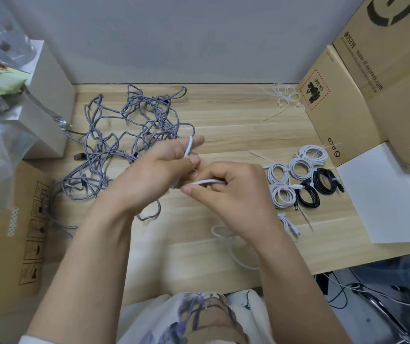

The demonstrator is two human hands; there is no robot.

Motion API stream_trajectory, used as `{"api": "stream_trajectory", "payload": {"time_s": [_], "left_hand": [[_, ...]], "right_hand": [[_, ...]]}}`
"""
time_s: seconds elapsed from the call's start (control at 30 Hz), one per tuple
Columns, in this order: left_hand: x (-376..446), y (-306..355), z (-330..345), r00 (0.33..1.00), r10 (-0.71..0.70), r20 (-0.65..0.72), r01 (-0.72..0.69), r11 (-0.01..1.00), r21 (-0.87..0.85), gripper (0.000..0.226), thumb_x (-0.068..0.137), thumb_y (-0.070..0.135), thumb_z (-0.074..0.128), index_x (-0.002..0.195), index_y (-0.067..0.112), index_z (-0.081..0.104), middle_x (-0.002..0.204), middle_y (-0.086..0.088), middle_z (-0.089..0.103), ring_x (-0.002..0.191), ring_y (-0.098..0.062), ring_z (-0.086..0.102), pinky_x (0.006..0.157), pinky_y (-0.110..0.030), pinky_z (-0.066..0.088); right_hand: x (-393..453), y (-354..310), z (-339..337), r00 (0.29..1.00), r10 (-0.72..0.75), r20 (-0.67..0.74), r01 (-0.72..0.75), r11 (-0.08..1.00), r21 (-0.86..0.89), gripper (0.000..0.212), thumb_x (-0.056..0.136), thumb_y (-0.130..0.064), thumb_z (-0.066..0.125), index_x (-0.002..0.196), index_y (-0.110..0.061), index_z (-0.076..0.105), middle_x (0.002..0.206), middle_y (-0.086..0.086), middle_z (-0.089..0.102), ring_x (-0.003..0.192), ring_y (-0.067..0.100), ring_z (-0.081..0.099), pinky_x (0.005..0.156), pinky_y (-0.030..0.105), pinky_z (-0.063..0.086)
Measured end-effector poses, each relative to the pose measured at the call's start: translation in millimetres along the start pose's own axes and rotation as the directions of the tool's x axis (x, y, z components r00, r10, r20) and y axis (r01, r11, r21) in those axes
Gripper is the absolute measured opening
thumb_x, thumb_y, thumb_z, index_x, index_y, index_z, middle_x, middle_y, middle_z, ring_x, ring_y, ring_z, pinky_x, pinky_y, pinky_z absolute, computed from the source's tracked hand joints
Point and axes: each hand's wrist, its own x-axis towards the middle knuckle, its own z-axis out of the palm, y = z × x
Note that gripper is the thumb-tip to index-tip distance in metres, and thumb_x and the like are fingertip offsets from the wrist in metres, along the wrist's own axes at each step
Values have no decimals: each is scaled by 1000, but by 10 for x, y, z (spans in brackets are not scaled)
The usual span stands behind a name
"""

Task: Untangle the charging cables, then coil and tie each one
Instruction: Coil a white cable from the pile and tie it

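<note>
Over the middle of the wooden table (236, 130), both hands work one white cable (207, 181). My left hand (159, 170) holds a loop of it, which runs up between the fingers and over the fingertips. My right hand (226, 189) pinches a straight stretch of the same cable between thumb and fingers. More of the white cable lies slack under my right forearm near the front edge. Behind my left hand spreads a tangle of grey braided cables (124, 135).
Several coiled, tied white cables (282, 184) and two black coils (316, 188) sit at the right. Loose white ties (285, 96) lie at the back right beside cardboard boxes (362, 78). White paper (385, 194) lies at the right; a grey box (47, 100) and bags stand at the left.
</note>
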Motion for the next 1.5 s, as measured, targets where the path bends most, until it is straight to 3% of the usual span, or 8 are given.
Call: {"api": "stream_trajectory", "payload": {"time_s": [0.17,0.3,0.4,0.53,0.8,1.1,1.3,1.5], "left_hand": [[-27,43,102,995,73,62,-82,985,151,28,99,21,43,88,11,66,54,-5,58,40,-9,46,40,-17,37],[-36,59,129,990,59,128,-75,990,122,52,90,37,34,41,22,45,35,7,32,37,-6,23,40,-14,22],[-45,57,149,970,38,242,-52,997,50,50,90,38,32,50,22,58,36,7,27,38,-7,18,41,-17,19],[-58,55,86,940,21,339,32,988,-150,38,89,41,48,54,26,49,44,11,23,40,-3,14,38,-13,14],[-42,54,112,824,309,475,85,761,-643,24,92,36,51,75,21,58,54,11,24,42,-5,18,40,-16,21],[18,108,227,875,442,198,-47,484,-874,34,94,14,47,123,-3,52,57,4,42,46,-6,40,49,-17,38],[74,32,236,916,353,-189,-398,759,-516,35,93,17,38,128,11,38,56,11,46,47,-3,44,53,-14,41],[27,13,196,917,371,-145,-380,924,-38,25,93,19,40,110,35,49,59,11,50,54,-4,47,47,-20,40]], "right_hand": [[-22,-110,-71,966,-85,-243,96,995,33,20,57,-25,79,69,-30,63,53,-20,54,54,4,50,55,22,41],[-12,-168,-201,985,-25,-171,95,905,415,29,64,-6,81,68,-25,60,54,-14,56,50,2,48,53,12,39],[-10,-170,-270,994,41,-99,30,781,624,23,68,-4,77,73,-16,59,48,-7,54,40,1,44,45,8,34],[-14,-161,-294,992,-5,-122,78,797,599,14,71,-8,69,76,-17,59,53,-9,60,43,-1,50,46,6,34],[29,-151,-226,994,101,34,-91,643,760,15,86,-22,52,71,-19,53,47,-12,35,37,3,19,38,15,14],[41,31,-78,953,189,238,-297,740,604,34,95,-28,46,62,-22,53,45,-13,29,39,0,20,38,14,14],[-7,33,1,924,191,330,-241,963,118,34,98,-25,46,66,-28,56,44,-13,42,46,1,39,52,19,30],[-61,-78,-27,972,139,191,-136,990,-30,27,92,-26,57,67,-24,65,51,-7,49,55,7,43,56,25,31]]}}
